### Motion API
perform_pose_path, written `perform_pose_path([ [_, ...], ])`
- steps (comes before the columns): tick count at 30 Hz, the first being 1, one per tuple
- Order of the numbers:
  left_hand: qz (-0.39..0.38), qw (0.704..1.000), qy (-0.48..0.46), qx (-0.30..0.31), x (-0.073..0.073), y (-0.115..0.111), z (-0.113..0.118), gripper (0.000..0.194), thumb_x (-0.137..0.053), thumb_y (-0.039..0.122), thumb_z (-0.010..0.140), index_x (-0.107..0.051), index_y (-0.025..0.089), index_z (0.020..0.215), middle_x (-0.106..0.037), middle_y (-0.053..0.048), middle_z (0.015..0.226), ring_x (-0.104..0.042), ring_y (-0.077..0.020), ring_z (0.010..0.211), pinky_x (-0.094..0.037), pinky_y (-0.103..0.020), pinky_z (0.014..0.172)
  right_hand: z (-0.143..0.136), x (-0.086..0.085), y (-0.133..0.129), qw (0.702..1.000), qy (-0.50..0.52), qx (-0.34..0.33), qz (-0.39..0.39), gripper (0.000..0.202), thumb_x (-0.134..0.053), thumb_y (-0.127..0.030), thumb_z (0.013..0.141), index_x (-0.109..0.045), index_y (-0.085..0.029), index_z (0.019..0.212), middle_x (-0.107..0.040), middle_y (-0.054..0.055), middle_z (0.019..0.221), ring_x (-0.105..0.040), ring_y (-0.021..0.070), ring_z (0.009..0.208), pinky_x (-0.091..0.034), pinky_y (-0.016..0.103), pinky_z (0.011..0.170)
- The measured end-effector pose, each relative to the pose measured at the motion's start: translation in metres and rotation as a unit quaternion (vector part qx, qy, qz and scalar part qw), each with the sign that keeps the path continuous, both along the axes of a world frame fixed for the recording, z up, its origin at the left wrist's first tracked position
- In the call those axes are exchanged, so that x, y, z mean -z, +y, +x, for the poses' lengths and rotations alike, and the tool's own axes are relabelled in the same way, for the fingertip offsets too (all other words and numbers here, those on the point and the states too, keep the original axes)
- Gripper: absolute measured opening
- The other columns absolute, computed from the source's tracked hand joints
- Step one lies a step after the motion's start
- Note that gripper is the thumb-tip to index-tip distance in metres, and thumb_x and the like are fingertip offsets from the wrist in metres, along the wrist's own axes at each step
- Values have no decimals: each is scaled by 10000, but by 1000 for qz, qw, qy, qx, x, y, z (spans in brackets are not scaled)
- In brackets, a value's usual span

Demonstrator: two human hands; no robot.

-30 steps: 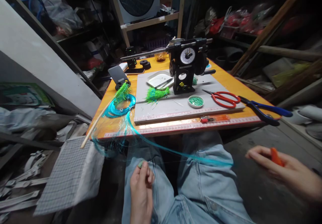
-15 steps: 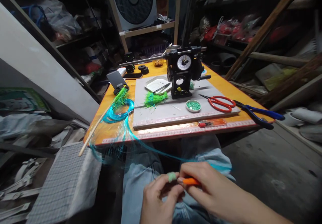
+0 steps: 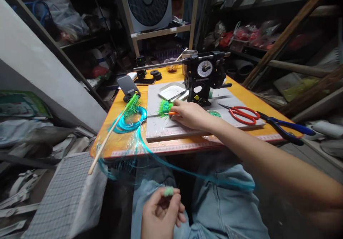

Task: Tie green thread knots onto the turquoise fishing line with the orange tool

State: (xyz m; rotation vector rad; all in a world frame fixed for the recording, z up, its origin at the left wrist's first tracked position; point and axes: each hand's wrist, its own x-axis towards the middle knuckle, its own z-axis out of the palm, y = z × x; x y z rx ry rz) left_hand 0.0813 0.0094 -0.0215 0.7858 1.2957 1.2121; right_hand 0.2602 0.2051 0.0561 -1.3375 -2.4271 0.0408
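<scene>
My right hand [image 3: 191,114] reaches over the grey board [image 3: 158,133] on the table, fingers closed around a slim orange tool [image 3: 173,113]. Its fingertips are at a bundle of bright green bristly strands [image 3: 163,107]; whether they also grip the strands is hidden. Above my lap, my left hand [image 3: 162,210] has thumb and index finger pressed together. Green tape [image 3: 168,191] wraps that index finger, and anything pinched there is too small to see. Teal filaments [image 3: 187,171] run from a coil [image 3: 143,114] across my knees.
A black winding device [image 3: 199,92] with a dial and long rod stands behind my right hand. Beside my wrist is a dish of green beads [image 3: 215,113]. Red-handled scissors [image 3: 245,114] and blue-handled pliers [image 3: 285,126] lie right. A wooden stick [image 3: 104,146] overhangs the left edge.
My right hand has left my left hand and moved up and forward to the green bundle, carrying the orange tool. My left hand stays over my lap, still pinched.
</scene>
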Motion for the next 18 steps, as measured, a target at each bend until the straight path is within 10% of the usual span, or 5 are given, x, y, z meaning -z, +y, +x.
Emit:
perform_pose_path([
  [6,8,999,-34,-34,-4,5,-3,374,-830,469,606,-692,144,730,-632,8,434,-528,-88,309,-385,-154,315,0,0,-5,997,-50,-43,48,174,-504,-218,916,-665,-170,869,-593,76,956,-483,125,592,-234,261,537],
  [18,80,981,-177,15,-26,12,17,188,-734,287,793,-618,147,744,-722,-49,716,-589,-83,472,-402,-141,417,17,-1,-143,972,42,-192,126,221,-423,-150,978,-636,-187,1021,-652,48,826,-567,130,660,-381,251,561],
])
